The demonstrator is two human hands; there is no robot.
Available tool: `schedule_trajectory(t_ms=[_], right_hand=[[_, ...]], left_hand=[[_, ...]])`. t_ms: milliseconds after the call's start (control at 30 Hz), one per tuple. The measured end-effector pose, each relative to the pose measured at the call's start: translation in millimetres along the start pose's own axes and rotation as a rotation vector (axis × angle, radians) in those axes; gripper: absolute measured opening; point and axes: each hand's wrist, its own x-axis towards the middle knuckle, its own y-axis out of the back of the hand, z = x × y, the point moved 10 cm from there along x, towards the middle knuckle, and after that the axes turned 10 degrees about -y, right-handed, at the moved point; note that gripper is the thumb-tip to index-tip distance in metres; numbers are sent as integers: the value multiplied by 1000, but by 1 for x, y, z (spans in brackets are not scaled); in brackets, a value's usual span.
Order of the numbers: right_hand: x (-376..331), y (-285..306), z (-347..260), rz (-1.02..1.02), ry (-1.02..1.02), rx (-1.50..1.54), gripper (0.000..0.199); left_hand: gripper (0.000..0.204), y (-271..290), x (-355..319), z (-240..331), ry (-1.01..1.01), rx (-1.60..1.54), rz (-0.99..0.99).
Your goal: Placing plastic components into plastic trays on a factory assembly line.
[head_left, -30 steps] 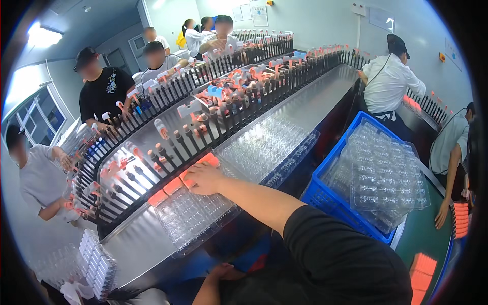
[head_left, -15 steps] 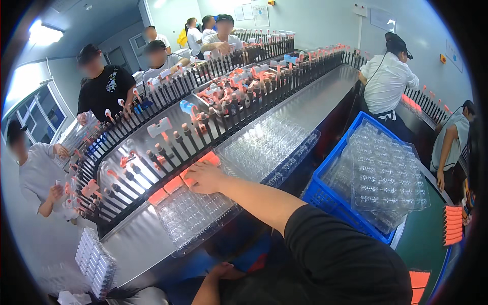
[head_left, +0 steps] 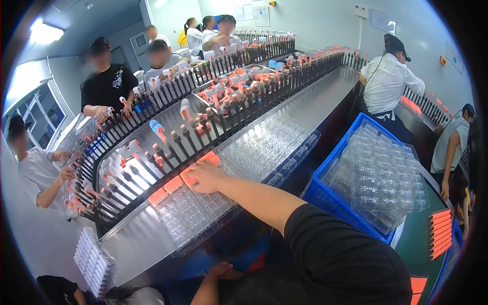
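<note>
A worker's right hand (head_left: 205, 176) lies palm down, fingers loosely spread, on orange pieces (head_left: 189, 178) at the far edge of a clear blister tray (head_left: 195, 213) on the steel tabletop (head_left: 133, 245), just before a moving rack of black pegs (head_left: 152, 157). The left hand (head_left: 223, 270) sits low near the body, mostly hidden, so its grip cannot be told. A second clear tray (head_left: 269, 147) lies alongside, with a blue crate (head_left: 325, 193) of stacked trays to the right.
</note>
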Motion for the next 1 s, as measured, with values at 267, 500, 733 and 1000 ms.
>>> schedule_trajectory(t_ms=[267,500,733,1000], right_hand=[[-2,2,13,78,13,-6,34],[-2,0,12,38,-4,15,37],[3,-11,13,-58,-22,-36,36],[9,-12,10,-100,1,-77,36]], left_hand=[[35,-2,-4,20,28,-37,31],[32,-4,-10,24,58,-47,50],[31,0,-16,25,38,46,59],[32,5,-7,8,17,109,32]])
